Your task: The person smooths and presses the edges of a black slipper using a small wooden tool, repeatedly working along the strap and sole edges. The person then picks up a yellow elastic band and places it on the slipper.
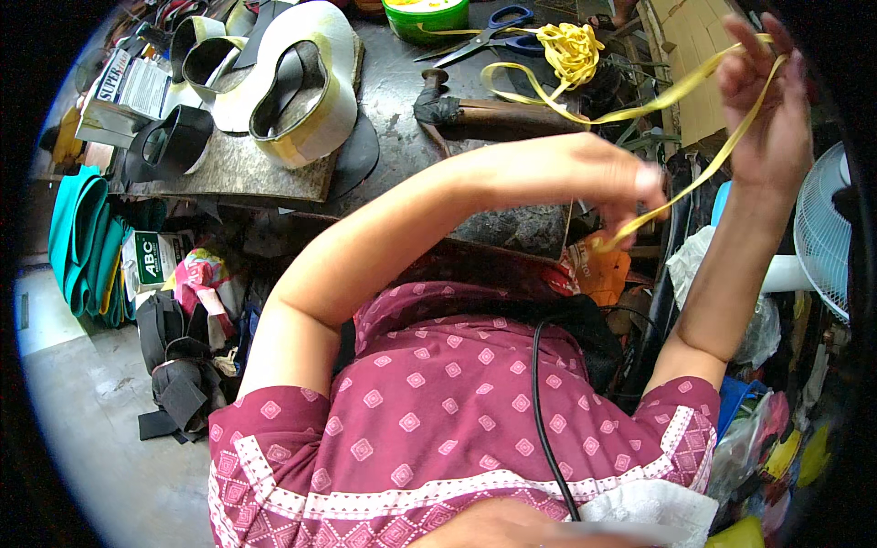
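A narrow yellow ribbon (pixel 671 91) stretches from a loose yellow bundle (pixel 571 55) on the dark workbench (pixel 393 91) up to my raised right hand (pixel 767 119). There it passes over the curled fingers and slants down to my left hand (pixel 612 178). My left arm reaches across in front of my chest, and its fingers pinch the ribbon near its lower end. Both hands are somewhat blurred. Behind the ribbon, blue-handled scissors (pixel 489 38) lie by the bundle. A hammer (pixel 502 114) with a wooden handle and black wrapping rests nearer to me.
Curved white and black strips (pixel 301 82) stand on a wooden board (pixel 301 181) at the left. A green tub (pixel 426 20) sits at the back. A fan (pixel 822 233) stands close by my right arm. A black cable (pixel 541 402) hangs down my front. Folded teal cloth (pixel 78 242) is far left.
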### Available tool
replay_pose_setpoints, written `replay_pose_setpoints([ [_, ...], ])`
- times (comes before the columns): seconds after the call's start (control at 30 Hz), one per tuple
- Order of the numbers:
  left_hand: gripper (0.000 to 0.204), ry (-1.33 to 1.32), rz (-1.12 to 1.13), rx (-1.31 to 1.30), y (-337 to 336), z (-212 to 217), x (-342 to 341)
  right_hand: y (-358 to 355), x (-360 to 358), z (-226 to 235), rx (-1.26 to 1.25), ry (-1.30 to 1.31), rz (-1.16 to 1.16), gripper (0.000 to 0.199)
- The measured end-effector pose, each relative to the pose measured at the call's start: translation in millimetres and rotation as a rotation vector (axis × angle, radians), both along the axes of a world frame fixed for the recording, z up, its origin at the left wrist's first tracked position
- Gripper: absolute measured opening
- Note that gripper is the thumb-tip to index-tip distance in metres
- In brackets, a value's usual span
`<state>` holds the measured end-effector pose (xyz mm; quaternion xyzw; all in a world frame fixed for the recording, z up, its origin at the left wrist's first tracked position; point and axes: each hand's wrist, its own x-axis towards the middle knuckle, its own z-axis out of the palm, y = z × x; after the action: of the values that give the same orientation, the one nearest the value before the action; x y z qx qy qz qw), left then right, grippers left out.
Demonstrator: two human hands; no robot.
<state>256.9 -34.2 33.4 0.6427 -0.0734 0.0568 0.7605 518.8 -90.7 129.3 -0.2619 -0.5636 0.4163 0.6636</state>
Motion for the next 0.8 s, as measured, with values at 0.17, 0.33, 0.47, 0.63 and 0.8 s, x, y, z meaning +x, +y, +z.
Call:
replay_pose_setpoints([
  [0.17,0.032,0.098,0.152,-0.024,3.5,27.6,-83.4,44.1,85.5,6.2,0.016,0.136,0.087,0.039],
  [0.33,0.029,0.341,0.659,0.2,19.9,18.7,-130.6,59.8,96.9,-55.5,-0.481,-0.069,-0.528,0.047],
  [0.47,0.03,0.442,0.852,0.405,21.8,1.1,-143.8,56.9,55.5,-78.4,-1.142,-1.255,-0.612,0.058],
  [0.63,0.027,0.43,0.884,0.44,8.4,-0.9,-137.0,28.9,-65.8,-68.0,-0.024,-1.364,-0.814,0.036],
  [0.8,0.024,0.286,0.971,0.545,-11.5,11.9,-138.7,19.7,-173.3,-66.2,0.25,-1.077,-0.11,0.021],
])
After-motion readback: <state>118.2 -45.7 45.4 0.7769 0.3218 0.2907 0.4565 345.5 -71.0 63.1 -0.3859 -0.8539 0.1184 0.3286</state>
